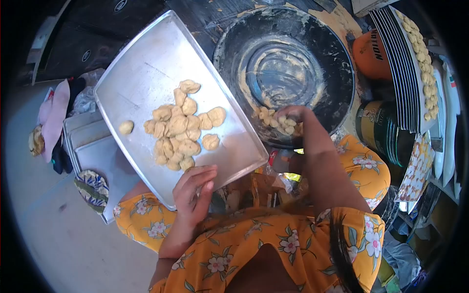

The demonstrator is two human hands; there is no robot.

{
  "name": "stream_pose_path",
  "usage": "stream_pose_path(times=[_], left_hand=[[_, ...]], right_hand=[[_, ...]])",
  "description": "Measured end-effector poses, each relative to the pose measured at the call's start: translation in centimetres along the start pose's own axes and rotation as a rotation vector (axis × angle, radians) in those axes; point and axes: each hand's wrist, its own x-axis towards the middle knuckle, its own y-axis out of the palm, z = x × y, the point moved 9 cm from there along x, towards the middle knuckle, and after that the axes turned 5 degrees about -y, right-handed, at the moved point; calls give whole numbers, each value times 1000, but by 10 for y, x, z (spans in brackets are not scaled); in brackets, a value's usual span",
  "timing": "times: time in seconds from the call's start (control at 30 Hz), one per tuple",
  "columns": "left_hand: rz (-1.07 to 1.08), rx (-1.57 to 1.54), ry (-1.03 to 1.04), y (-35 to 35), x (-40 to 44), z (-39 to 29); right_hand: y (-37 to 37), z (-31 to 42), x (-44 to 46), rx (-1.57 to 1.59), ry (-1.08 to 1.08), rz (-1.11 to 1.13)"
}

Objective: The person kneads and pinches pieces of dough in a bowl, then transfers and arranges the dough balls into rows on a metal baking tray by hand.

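A silver metal tray (141,68) lies tilted before me, with a heap of tan dough lumps (178,124) on it. One dough ball (126,127) sits apart at the tray's left side. My left hand (195,190) is at the tray's near edge, its fingers stretched out and the thumb apart, with nothing seen in it. Inside a big black basin (234,53) at the right, my right hand (295,115) reaches down to small dough pieces (281,122) along the near wall. Its fingers curl over some of these pieces; the fingertips are partly hidden.
Stacked trays (398,73) stand at the right, the outermost bearing rows of dough balls (420,58). Beside the basin are an orange container (372,54) and a dark tub (378,129). More metal trays (100,156) and a patterned cloth (92,189) lie on the floor (53,219) at the left.
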Motion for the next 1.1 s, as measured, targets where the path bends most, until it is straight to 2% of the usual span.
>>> stream_pose_path(times=[0.03,0.1,0.17,0.2,0.23,0.27,0.33,0.43,0.47,0.57,0.63,0.73,0.8,0.83,0.87,0.97,1.03,1.07,1.1], left_hand=[[-7,0,15,0,-3,-3],[-18,3,51,0,-7,-9],[-16,20,94,-1,-9,-15],[-15,34,115,0,-9,-18],[-16,46,135,0,-8,-22],[-20,60,154,1,-8,-25],[-15,68,162,3,-5,-28],[24,208,190,-5,-8,-39],[56,266,208,-6,-7,-44],[99,354,201,-38,-17,-46],[24,500,106,-78,-21,-20],[-226,289,-3,-121,-11,9],[-276,193,-22,-118,-4,15],[-306,141,-31,-114,-1,17],[-240,212,13,-105,1,11],[18,404,114,-85,3,10],[-26,350,46,-93,3,16],[-68,287,17,-98,1,20],[-111,221,-13,-102,0,25]], right_hand=[[-29,4,-8,94,-78,-106],[-78,-11,-24,52,-53,-431],[-112,-42,-38,-213,152,-865],[-76,-30,-45,-268,179,-745],[-32,16,-79,-503,291,-848],[-1,35,-73,-594,260,-783],[42,42,-9,-615,-49,-518],[66,88,14,-21,-432,-238],[53,95,20,30,-398,-217],[-26,96,9,22,-261,-571],[-62,94,-14,15,-138,-776],[-63,84,-27,45,7,-1268],[-16,116,13,-413,-117,-996],[15,123,37,-566,-166,-951],[49,139,40,-615,-298,-892],[58,159,29,143,-386,-146],[-6,147,22,93,-310,-290],[-57,147,20,-12,-403,-518],[-128,103,52,138,-505,-781]])
